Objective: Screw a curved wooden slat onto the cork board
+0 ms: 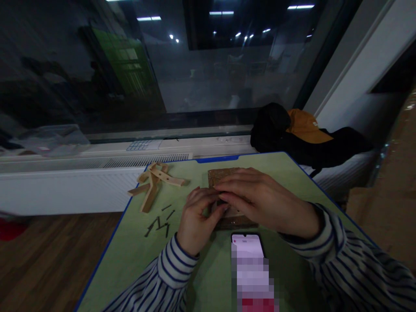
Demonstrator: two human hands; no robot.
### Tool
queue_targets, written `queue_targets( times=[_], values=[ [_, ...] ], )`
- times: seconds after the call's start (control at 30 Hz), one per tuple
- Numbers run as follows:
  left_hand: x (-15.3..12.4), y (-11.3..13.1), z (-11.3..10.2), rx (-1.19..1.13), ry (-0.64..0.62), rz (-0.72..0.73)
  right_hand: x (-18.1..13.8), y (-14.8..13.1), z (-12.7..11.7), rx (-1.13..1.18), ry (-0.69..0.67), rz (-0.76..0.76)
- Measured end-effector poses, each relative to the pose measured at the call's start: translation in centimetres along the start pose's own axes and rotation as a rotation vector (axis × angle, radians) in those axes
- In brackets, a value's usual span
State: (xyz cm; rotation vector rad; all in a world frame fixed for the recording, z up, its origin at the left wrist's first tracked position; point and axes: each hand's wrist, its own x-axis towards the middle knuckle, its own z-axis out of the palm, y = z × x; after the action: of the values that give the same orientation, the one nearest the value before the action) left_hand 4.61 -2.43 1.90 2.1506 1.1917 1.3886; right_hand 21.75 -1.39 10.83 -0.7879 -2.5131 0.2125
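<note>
A brown, rough-textured board [238, 223] lies on the green table, mostly covered by my hands. Over its left side, my left hand [196, 219] is closed, thumb and fingers pinched together. My right hand [264, 199] reaches across the board from the right, its fingertips meeting those of the left. Whatever the fingertips hold is hidden between them. Below the right hand shows part of a pale wooden piece [233, 212] on the board. Several dark screws or nails [159, 223] lie loose left of my left hand.
Light wooden pieces with holes [151, 184] are piled at the table's back left. A phone with a lit screen [249, 251] lies in front of the board. Beyond the table stand a white radiator [65, 190] and a sill with a black bag [269, 128] and an orange cap [307, 125].
</note>
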Motion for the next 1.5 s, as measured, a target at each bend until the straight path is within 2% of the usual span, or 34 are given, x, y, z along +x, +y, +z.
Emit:
queue_targets(
  times=[0.57, 0.97, 1.5],
  values=[
    [0.09, -0.11, -0.31, -0.029, -0.108, 0.026, 0.13, 0.24, 0.28, 0.008, -0.002, 0.012],
    [0.00, -0.22, -0.30, -0.012, -0.041, -0.023, 0.12, -0.04, 0.27, 0.003, 0.004, 0.011],
    [0.31, -0.27, -0.74, -0.115, -0.099, -0.018, 0.15, 0.07, 0.73, -0.005, -0.004, -0.006]
  ],
)
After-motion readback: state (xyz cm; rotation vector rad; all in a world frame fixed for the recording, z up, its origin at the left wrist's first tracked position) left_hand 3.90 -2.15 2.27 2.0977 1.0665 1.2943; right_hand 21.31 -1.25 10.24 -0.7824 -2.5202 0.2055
